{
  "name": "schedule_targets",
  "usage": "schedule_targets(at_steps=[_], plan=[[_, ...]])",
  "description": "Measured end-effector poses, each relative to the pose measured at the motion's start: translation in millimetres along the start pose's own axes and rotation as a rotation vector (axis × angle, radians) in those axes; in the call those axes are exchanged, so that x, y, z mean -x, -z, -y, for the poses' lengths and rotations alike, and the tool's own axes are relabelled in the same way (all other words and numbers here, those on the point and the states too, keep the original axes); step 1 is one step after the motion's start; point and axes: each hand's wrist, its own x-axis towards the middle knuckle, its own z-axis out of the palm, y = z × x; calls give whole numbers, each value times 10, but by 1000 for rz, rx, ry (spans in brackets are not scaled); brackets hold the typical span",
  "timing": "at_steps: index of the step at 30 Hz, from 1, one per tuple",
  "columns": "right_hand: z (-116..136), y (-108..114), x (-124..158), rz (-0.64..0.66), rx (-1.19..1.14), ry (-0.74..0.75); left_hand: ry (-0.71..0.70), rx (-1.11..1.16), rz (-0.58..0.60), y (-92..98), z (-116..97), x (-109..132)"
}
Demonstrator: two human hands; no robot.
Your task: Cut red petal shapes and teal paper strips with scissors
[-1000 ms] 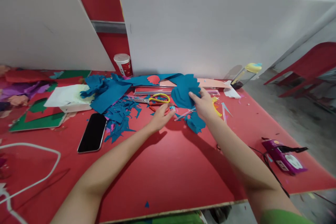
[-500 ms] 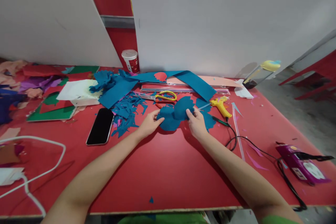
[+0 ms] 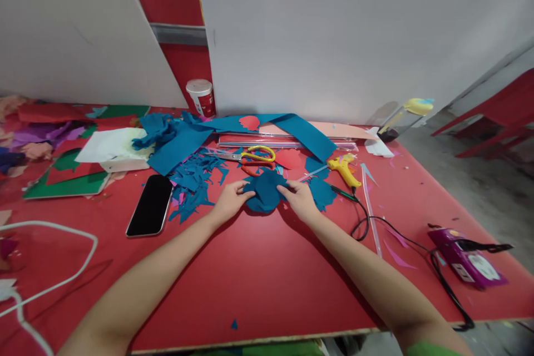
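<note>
Blue paper petals (image 3: 266, 190) lie one over the other just above the red table, between my two hands. My left hand (image 3: 234, 198) pinches their left edge between thumb and fingers. On the right edge, my right hand (image 3: 298, 197) pinches in the same way. More blue petals (image 3: 322, 193) lie flat beyond my right hand. Just behind the held petals are scissors (image 3: 257, 154) with a yellow and a red handle, and a red paper petal (image 3: 291, 159). A yellow glue gun (image 3: 344, 169) rests to the right.
Blue paper scraps (image 3: 194, 183) and a phone (image 3: 150, 206) lie left of my hands. A blue paper strip (image 3: 306, 134) runs along the back, near a lidded cup (image 3: 200, 97). At right are a clear glue stick (image 3: 371, 211), a black cord and a purple power strip (image 3: 465, 258).
My right hand has brought its blue petal down and left onto the petal in my left hand. The two now overlap, and the red petal behind shows more. The view has shifted slightly.
</note>
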Motion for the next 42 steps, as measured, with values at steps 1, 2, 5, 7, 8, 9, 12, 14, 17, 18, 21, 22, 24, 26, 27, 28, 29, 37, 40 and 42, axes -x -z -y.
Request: schedule_targets(at_steps=[1, 2, 5, 7, 8, 9, 12, 14, 17, 18, 21, 22, 24, 26, 27, 28, 29, 37, 40, 42], plan=[[1, 8, -11, -15, -5, 1, 4, -1, -1, -2, -7, 1], [1, 16, -24, -33, -16, 1, 7, -2, -2, -2, -11, 1], [7, 53, -70, -101, -91, 7, 11, -12, -9, 5, -7, -5], [23, 90, -99, -122, -164, 2, 10, -18, -16, 11, 3, -13], [36, 108, -109, -115, -200, -6, 10, -22, -19, 13, 7, -15], [52, 124, -114, -96, -233, -18, 9, -26, -22, 14, 10, -17], [102, 131, -99, 4, -293, -67, 3, -36, -27, 16, 9, -13], [124, 103, -71, 83, -303, -106, 1, -39, -20, 15, 4, -6], [127, 54, -34, 188, -299, -158, -3, -36, -7, 14, -4, 5], [121, 44, -28, 215, -298, -172, -7, -35, -6, 13, -5, 8], [100, 48, -28, 272, -305, -214, -27, -36, -13, 11, -6, 13], [95, 56, -32, 281, -313, -225, -35, -35, -16, 9, -6, 14], [96, 76, -39, 288, -336, -237, -51, -29, -28, 7, -5, 14], [108, 94, -43, 284, -371, -232, -59, -15, -56, 5, 0, 9], [115, 101, -43, 282, -390, -226, -61, -6, -75, 5, 4, 5], [122, 107, -44, 280, -408, -220, -61, 2, -96, 6, 9, 0], [128, 110, -44, 280, -422, -214, -61, 8, -115, 7, 14, -6], [94, 53, -28, 263, -369, -206, -62, 15, -54, -17, -13, 20], [86, 49, -63, 169, -298, -165, -35, 26, 4, -43, -31, 51], [75, 104, -141, 46, -245, -113, 3, 43, 28, -55, -36, 67]])
